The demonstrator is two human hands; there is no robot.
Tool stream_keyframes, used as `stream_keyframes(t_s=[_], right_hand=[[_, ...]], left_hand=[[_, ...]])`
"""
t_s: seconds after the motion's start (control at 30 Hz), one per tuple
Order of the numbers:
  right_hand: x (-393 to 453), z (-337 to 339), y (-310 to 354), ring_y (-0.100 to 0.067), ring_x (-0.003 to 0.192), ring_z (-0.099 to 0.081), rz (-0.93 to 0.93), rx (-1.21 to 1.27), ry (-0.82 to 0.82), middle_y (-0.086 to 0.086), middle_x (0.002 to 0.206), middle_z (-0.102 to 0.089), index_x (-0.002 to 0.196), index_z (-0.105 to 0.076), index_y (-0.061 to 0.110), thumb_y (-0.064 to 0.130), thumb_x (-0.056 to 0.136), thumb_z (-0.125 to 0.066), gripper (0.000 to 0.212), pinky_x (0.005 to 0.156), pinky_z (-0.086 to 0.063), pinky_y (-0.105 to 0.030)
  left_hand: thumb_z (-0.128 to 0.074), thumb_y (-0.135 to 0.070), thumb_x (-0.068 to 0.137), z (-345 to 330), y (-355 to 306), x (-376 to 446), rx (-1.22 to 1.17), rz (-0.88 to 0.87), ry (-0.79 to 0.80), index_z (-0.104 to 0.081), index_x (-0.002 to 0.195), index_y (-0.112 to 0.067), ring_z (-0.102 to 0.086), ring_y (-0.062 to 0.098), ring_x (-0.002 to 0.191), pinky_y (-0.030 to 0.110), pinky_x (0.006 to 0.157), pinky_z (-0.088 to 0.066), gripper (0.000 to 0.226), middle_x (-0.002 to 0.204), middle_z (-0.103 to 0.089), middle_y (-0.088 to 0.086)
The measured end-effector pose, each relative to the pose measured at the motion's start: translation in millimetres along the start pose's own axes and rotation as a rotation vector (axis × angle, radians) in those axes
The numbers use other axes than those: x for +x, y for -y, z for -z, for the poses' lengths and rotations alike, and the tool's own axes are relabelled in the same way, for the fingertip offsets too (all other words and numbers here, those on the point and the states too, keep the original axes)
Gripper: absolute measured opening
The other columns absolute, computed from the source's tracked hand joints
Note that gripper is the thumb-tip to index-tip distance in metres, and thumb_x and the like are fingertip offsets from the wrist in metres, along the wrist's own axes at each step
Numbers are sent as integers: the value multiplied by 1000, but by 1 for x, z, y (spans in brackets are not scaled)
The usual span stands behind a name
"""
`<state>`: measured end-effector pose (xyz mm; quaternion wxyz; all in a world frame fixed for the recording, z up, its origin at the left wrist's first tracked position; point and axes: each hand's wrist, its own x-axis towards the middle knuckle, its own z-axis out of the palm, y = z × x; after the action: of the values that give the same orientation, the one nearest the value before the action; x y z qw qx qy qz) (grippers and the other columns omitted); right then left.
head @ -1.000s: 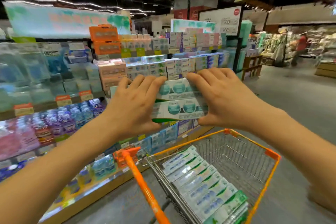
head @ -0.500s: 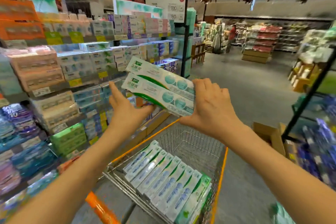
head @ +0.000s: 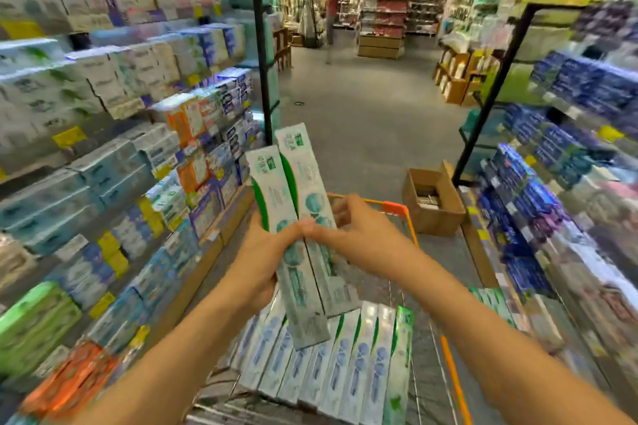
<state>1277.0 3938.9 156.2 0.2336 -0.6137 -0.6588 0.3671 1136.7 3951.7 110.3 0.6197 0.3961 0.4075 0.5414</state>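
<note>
Shelves flank the cart holding a box row; left hand and right hand grip two upright white-green boxes.

Two toothpaste boxes side by side, near upright, tops well above fingers. Left hand grips from left, right hand pinches from right, thumbs touching. Box row in cart below fingers.

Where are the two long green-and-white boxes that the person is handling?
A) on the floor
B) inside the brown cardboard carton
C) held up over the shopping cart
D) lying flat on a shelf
C: the left hand and right hand both grip the two boxes above the cart, over the row of boxes lying in it.
</note>
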Motion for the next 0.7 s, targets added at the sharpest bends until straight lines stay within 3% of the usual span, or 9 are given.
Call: stream_keyframes(t_s=[0.1,0.2,0.3,0.4,0.47,0.53,0.6,0.7], right_hand=[[22,-23,-3,-4,79,-61,-102,224,102,8,97,-58,117,-42,20,47,80,-67,52,52,-49,-16],[46,-54,-19,-15,87,-66,-220,412,119,0,107,-62,121,-43,20,43,80,-70,55,65,-57,-29],[75,-99,-49,-21,91,-68,-364,577,72,-4,109,-65,131,-41,16,44,81,-69,63,77,-58,-40],[89,-153,-86,-16,79,-65,-491,620,78,-6,107,-64,133,-38,12,40,87,-65,61,60,-54,-29],[91,-190,-107,-17,79,-63,-601,653,115,-9,108,-60,136,-31,7,40,88,-63,65,58,-55,-28],[95,-221,-120,-25,100,-61,-694,704,120,-12,121,-54,141,-26,5,43,88,-61,73,78,-57,-37],[102,-243,-121,-30,127,-44,-739,728,114,-13,146,-35,147,-17,7,44,90,-58,79,98,-45,-40],[116,-259,-114,-29,137,-31,-706,636,118,-10,155,-20,149,-14,10,43,94,-52,74,107,-35,-40]], left_hand=[[-63,-23,76,26,3,6,-40,191,55,-60,114,-20,-71,27,88,39,66,-59,39,103,-72,10],[-60,-27,87,50,4,23,98,187,-15,-59,114,-20,-70,25,85,36,65,-59,29,101,-72,4],[-61,-29,88,79,0,40,214,143,-175,-49,124,-20,-64,18,83,33,69,-50,39,101,-64,-2],[-61,-31,88,113,-7,51,198,159,-225,-48,128,-14,-63,20,73,30,59,-49,45,103,-64,10],[-63,-33,86,136,-10,54,199,180,-245,-48,133,-14,-64,23,74,31,58,-48,53,107,-63,14],[-63,-34,85,154,-10,54,213,176,-229,-46,135,-15,-64,24,76,34,64,-50,56,105,-62,11],[-62,-31,86,168,-6,51,203,176,-213,-47,131,-18,-66,24,74,35,65,-52,50,100,-64,8],[-61,-29,86,179,3,46,215,211,-225,-52,116,-17,-66,18,60,31,56,-52,34,82,-66,8]])
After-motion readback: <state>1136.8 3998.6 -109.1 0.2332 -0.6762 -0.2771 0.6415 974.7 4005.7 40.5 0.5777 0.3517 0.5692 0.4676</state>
